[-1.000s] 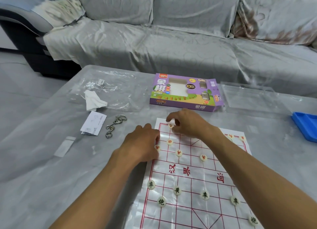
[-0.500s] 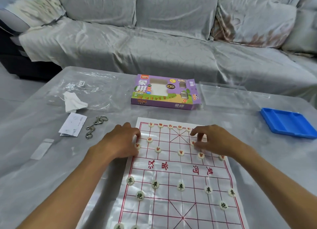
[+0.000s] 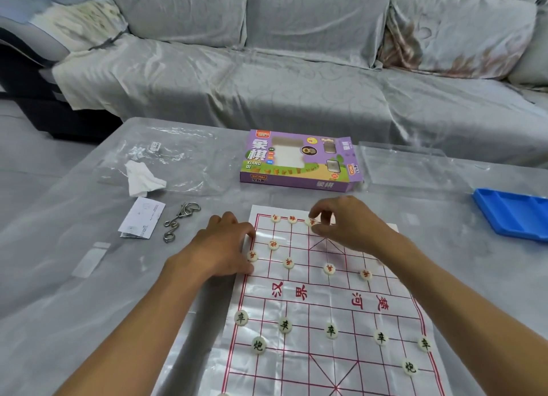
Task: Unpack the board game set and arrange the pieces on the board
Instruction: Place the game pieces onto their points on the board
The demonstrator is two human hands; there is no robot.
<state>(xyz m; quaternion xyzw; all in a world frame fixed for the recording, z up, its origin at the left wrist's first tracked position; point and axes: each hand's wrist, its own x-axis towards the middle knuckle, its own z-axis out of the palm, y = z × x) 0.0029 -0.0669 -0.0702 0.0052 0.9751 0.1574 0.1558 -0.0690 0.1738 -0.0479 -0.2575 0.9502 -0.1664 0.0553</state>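
Note:
A plastic xiangqi board (image 3: 323, 306) with red grid lines lies on the table in front of me. Round cream pieces with red characters (image 3: 288, 262) stand on its far half, and ones with dark characters (image 3: 330, 330) on its near half. My left hand (image 3: 221, 248) rests curled at the board's left edge, touching a red piece (image 3: 252, 255). My right hand (image 3: 345, 222) hovers over the far row and pinches a red piece (image 3: 311, 222) between thumb and fingers. The purple game box (image 3: 299, 161) lies beyond the board.
A blue tray (image 3: 513, 214) sits at the right. Left of the board lie a metal wire puzzle (image 3: 178, 223), a folded paper slip (image 3: 142, 217), crumpled white paper (image 3: 142, 179) and clear plastic wrap (image 3: 178, 155). A clear lid (image 3: 406, 167) lies beside the box. A sofa stands behind the table.
My right hand has moved from the right side of the far half to the middle of the far row and now pinches a piece there. My left hand stays at the left edge.

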